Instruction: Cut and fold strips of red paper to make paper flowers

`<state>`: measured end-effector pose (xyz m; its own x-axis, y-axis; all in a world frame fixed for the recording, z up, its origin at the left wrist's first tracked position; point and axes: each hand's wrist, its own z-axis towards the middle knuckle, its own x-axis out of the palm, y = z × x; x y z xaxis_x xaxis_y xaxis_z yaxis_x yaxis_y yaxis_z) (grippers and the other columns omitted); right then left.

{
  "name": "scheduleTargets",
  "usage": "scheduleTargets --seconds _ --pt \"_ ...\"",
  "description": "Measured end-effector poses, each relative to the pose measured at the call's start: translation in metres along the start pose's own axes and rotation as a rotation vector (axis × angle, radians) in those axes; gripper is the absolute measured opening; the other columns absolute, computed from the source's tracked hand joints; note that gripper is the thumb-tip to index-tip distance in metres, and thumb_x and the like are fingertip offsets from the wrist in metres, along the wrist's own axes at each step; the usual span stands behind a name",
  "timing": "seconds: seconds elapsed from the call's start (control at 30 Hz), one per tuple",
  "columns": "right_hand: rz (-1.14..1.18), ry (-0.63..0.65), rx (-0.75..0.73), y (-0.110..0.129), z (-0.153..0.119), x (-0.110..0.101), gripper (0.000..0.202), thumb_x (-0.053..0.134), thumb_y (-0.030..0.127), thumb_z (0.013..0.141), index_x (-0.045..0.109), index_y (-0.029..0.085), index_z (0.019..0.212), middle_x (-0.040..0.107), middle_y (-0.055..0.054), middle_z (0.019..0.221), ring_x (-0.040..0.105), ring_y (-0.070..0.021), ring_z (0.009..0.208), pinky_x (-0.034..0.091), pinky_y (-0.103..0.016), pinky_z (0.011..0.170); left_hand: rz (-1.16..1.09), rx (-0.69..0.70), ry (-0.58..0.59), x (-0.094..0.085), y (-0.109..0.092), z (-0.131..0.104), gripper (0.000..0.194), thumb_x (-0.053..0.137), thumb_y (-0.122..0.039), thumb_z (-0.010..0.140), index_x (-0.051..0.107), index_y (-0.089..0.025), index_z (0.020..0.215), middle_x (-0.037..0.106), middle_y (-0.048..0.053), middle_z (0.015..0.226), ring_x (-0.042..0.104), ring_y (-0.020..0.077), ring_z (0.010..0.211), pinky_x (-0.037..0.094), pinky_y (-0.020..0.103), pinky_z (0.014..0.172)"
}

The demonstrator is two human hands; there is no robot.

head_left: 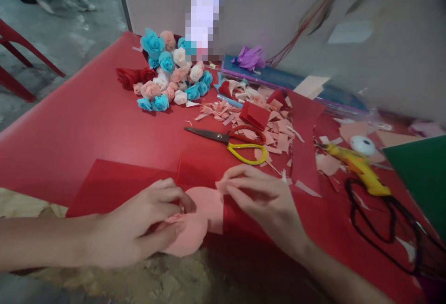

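Pale pink, round-edged paper (pixel 190 235)

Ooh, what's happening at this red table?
Someone is working with pink paper using both hands. The left hand holds a rounded piece of pink paper, and the right hand is beside it with its fingertips close together; I can't tell if they grip anything. Scissors lie just beyond the hands, near lots of paper scraps. A bunch of colorful flowers sits farther back, and a yellow glue gun lies to the right.
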<state>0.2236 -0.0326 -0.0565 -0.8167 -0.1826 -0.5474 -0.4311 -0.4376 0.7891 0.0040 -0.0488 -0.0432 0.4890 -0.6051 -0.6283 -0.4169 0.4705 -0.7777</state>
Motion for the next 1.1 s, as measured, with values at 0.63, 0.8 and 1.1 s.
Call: scheduleTargets --seconds 0.63,0.8,1.1 --pt "0.407 0.418 0.614 -0.005 0.002 0.006 0.019 0.051 0.018 0.065 0.056 0.015 0.047 0.06 -0.002 0.066 0.053 -0.0113 0.059 0.041 -0.023 0.052 0.607 0.424 -0.339 0.009 0.032 -0.005 0.027 0.034 -0.007 0.088 0.053 -0.018 0.104 0.067 0.003 0.096 0.052 0.0161 0.086 0.037 0.031 0.079" --pt "0.361 0.454 0.644 -0.006 0.002 0.008 0.017 0.049 0.017 0.062 0.054 0.015 0.046 0.058 -0.002 0.063 0.05 -0.011 0.057 0.039 -0.023 0.051 0.699 0.527 -0.304 0.011 0.033 0.0 0.035 0.024 -0.008 0.096 0.058 -0.017 0.1 0.071 -0.003 0.089 0.054 0.012 0.089 0.03 0.029 0.084" --pt "0.515 0.424 0.842 -0.007 0.013 0.009 0.009 0.054 0.018 0.056 0.06 0.016 0.05 0.057 0.001 0.055 0.051 -0.0096 0.052 0.042 -0.021 0.051 0.719 0.513 -0.325 0.01 0.032 0.004 0.032 0.029 -0.005 0.093 0.056 -0.017 0.106 0.071 -0.001 0.089 0.055 0.0138 0.09 0.031 0.032 0.08"
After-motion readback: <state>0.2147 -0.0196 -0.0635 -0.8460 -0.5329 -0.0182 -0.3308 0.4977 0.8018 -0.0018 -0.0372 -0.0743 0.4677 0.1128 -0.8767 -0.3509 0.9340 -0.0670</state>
